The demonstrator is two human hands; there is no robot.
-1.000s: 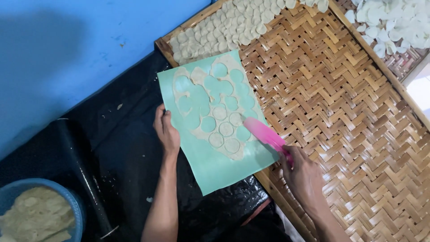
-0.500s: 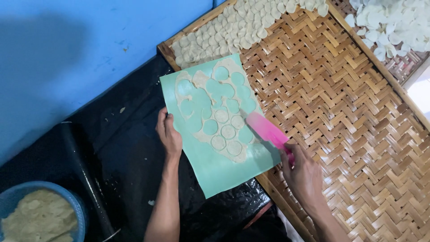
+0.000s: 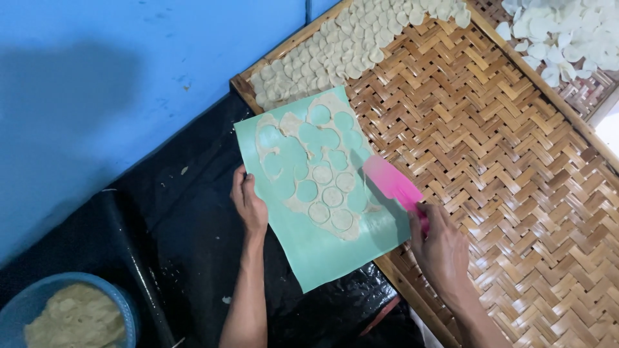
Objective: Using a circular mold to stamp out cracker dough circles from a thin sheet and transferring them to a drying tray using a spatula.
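Left hand (image 3: 248,205) clasping the left edge of a green sheet (image 3: 335,245) with cut dough rounds (image 3: 322,187), sheet overlapping the woven tray (image 3: 516,193), right hand (image 3: 442,248) closed around pink scraper (image 3: 390,182), blade on sheet's right side

blue bowl (image 3: 129,309) of dough | black rolling pin (image 3: 138,270) | white crackers (image 3: 567,32)

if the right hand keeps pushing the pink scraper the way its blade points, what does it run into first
The right hand holds the pink scraper with its blade aimed up-left across the green mat. First in that line are probably the cut dough rounds on the mat, though the blade's height above the mat is unclear.
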